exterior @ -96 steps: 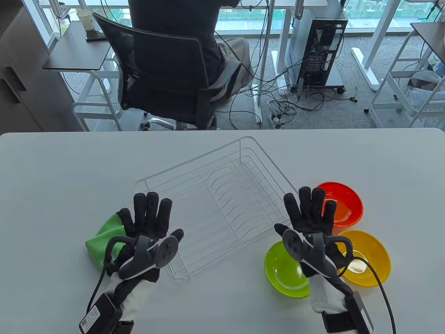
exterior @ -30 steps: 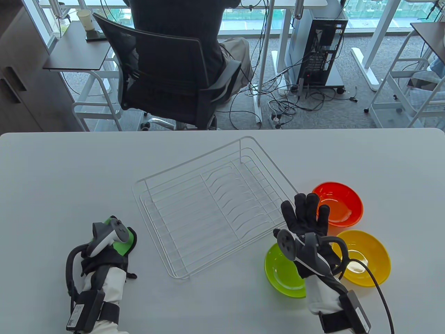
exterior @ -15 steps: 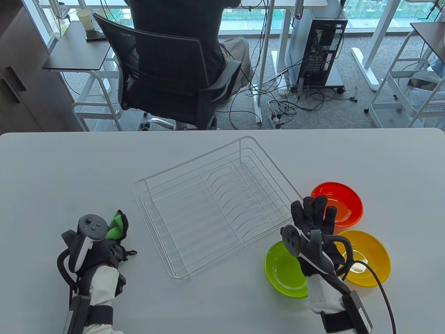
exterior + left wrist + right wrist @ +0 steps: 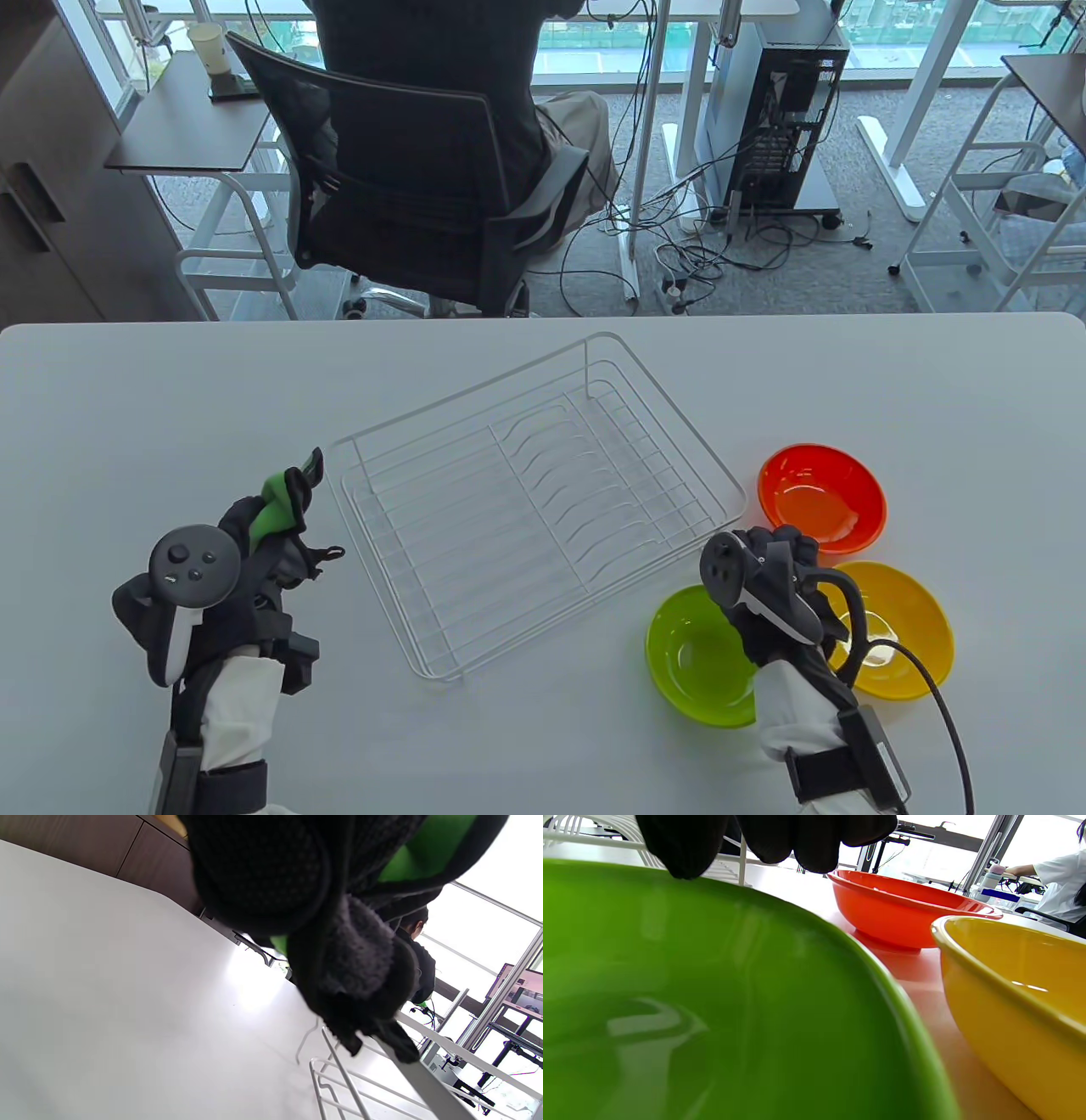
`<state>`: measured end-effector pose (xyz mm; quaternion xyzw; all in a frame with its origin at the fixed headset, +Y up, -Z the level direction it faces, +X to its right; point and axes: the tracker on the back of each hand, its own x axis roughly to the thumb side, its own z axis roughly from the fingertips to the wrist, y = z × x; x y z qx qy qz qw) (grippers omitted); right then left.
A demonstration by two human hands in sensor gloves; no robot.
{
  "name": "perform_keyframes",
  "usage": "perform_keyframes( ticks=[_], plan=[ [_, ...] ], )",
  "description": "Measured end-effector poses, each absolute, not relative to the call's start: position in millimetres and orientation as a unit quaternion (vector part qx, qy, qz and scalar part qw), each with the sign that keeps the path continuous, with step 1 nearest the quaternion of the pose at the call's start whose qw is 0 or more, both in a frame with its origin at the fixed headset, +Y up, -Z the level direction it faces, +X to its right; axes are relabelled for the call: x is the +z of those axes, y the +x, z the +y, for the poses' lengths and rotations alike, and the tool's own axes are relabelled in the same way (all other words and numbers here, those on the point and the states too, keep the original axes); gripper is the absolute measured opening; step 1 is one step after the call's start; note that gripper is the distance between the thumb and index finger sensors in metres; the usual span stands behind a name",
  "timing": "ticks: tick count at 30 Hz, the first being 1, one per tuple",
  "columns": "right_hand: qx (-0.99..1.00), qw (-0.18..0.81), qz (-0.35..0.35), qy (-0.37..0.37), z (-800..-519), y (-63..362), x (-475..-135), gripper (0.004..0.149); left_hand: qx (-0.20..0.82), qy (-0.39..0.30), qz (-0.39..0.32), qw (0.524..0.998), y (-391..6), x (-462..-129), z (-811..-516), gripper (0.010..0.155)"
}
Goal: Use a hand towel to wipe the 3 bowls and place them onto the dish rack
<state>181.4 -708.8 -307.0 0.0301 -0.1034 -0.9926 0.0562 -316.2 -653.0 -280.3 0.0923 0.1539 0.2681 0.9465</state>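
Left hand raised, fingers curled in tight grip; right hand lowered, fingers bent downward.

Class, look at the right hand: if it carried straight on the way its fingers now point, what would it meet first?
Probably the rim of the lime-green plastic bowl: the right hand has its curled fingertips hanging just above that near edge. Whether they already touch is unclear.

bench: white, smooth top.
dish rack: wire, mid-bench, set askew.
red bowl: right of the rack.
yellow bowl: nearer the front edge.
green bowl: just beside the yellow one, by the rack's near corner.
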Motion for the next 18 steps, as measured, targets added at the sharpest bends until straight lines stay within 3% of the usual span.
perform_keyframes(
  ticks=[13, 18],
  plan=[
    [-0.979, 0.065, -0.193, 0.026, -734.8, 177.4, -317.0, 0.059, 0.245, 0.086, 0.120, 0.958, -300.5, -281.8, -652.2, 0.055],
    [-0.983, 0.067, -0.170, 0.011, -733.8, 172.6, -316.7, 0.052, 0.244, 0.080, 0.111, 0.960, -296.1, -283.3, -654.1, 0.055]
  ],
)
